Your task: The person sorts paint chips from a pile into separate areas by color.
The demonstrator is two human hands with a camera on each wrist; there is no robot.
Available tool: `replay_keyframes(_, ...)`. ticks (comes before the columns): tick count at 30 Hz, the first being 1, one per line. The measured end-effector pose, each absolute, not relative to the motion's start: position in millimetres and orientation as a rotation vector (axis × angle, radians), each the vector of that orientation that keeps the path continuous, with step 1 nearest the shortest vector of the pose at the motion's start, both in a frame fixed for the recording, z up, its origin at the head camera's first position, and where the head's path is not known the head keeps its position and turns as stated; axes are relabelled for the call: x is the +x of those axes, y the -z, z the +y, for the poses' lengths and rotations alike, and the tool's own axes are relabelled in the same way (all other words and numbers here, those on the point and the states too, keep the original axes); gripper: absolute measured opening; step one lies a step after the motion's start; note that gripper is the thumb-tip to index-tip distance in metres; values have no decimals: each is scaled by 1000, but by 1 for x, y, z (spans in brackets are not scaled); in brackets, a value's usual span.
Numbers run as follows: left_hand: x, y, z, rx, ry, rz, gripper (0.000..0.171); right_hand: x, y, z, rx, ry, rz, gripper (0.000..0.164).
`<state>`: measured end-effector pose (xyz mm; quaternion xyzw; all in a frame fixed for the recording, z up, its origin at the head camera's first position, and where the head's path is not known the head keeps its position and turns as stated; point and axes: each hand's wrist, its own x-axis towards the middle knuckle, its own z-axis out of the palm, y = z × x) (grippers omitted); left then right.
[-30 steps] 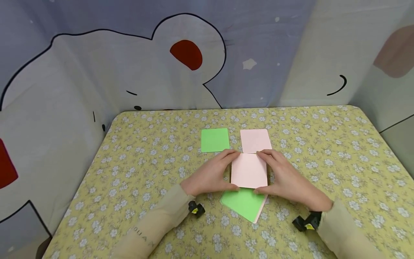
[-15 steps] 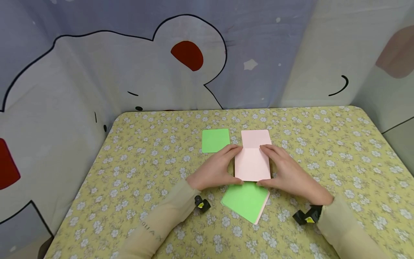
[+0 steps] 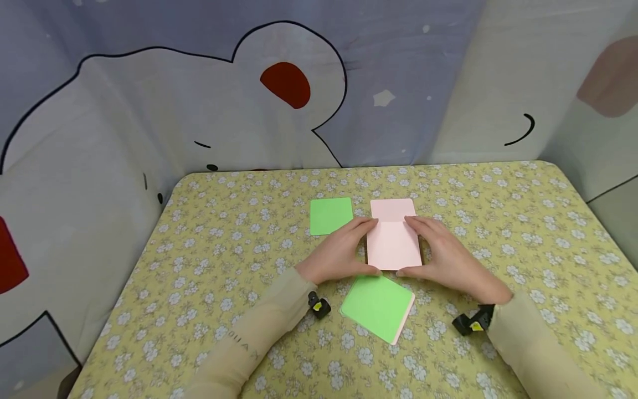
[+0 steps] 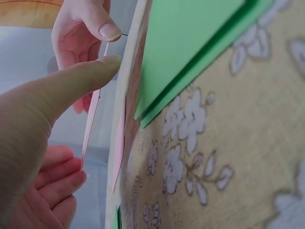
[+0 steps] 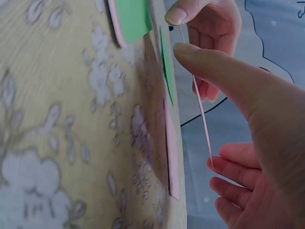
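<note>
A square pink card (image 3: 394, 246) is held level between both hands in the head view. My left hand (image 3: 344, 252) grips its left side, thumb at the near corner and fingertips at the far one. My right hand (image 3: 443, 252) holds the right side the same way. Both wrist views show the card edge-on, a thin pink line (image 4: 90, 124) raised off the table. Beyond it, partly covered in the head view, lies another pink card (image 3: 392, 209). Close to the thumbs sits a skewed pile topped by a green card (image 3: 377, 307), with a pink edge showing beneath.
Left of the far pink card, a green card (image 3: 331, 216) lies flat. The yellow flowered tablecloth (image 3: 224, 266) covers the table. A printed curtain (image 3: 399, 83) hangs behind the far edge and along the sides.
Both hands have carried the pink card away from the body and slightly right. It now overlaps the far pink card more, and more of the green-topped pile shows.
</note>
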<state>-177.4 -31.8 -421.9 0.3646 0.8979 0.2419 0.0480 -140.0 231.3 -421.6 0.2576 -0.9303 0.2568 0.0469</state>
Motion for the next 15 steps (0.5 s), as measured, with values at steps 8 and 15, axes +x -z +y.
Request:
replay_keyframes(8,-188,423,-26,1115,-683,2731,107,-146,425,234,773,-720,-2887,104)
replay_keyframes(15,-202,422,-20,1099,-680,2730,107,-160,423,237,770,-688,-2932,104)
